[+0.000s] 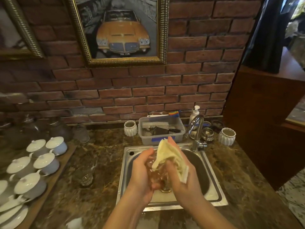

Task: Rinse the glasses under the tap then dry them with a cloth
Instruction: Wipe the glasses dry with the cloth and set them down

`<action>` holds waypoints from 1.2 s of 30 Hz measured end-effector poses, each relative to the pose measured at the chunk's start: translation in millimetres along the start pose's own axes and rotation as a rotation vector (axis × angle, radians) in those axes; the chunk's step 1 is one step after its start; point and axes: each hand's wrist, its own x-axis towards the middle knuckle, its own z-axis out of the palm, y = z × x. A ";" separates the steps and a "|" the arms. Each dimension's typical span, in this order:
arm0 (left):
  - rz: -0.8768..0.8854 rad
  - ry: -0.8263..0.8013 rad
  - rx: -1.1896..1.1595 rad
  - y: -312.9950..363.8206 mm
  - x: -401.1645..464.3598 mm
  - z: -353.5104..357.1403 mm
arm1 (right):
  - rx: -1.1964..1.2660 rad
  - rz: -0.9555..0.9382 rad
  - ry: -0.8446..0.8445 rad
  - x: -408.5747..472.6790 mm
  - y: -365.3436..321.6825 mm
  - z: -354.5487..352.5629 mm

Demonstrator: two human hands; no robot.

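Over sink (127, 156), hands wiping glass (153, 172), cloth (166, 156)

Lidded cups (41, 164) left of sink (212, 177), tap (196, 129) behind it, tub (160, 131) beside tap.

The glass (155, 171) held over the sink (212, 184) is mostly hidden between the left hand (142, 172), the right hand (181, 172) and the pale cloth (166, 156); its shape and rim cannot be told. The drain shows only partly below the hands. A second glass (86, 172) on the counter is smeared by blur. The white plates (11, 214) are cut by the left edge.
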 end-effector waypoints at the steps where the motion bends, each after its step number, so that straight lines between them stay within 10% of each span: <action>1: 0.157 0.048 0.057 -3.2 2.3 -0.6 | 0.065 0.074 0.022 0.2 -5.0 3.5; 7: 1.146 0.162 0.924 -27.8 22.0 -34.0 | 0.221 0.389 0.021 1.0 -22.8 6.2; 10: 1.001 0.180 0.855 -29.4 13.9 -25.5 | 0.187 0.322 0.028 2.5 -25.0 5.7; 15: -0.013 0.003 0.420 -2.1 2.9 -14.0 | -0.212 -0.223 -0.072 0.0 -2.4 0.0; 17: -0.128 -0.059 0.406 -7.4 -1.9 -19.1 | -0.282 -0.333 -0.165 -1.0 9.9 -6.9; 21: 0.082 0.050 0.406 -27.8 13.0 -24.2 | -0.105 -0.164 -0.173 7.7 4.7 -5.5; 24: 0.251 0.060 0.406 -15.7 13.1 -19.8 | 0.558 0.367 -0.220 19.6 -12.3 -9.2; 27: 0.259 0.039 0.261 -1.1 13.1 -20.7 | 0.900 0.457 -0.190 27.6 -24.6 -22.3; 36: 0.487 0.076 0.339 -9.0 7.2 -6.8 | 0.003 0.310 -0.010 24.7 -25.6 -0.2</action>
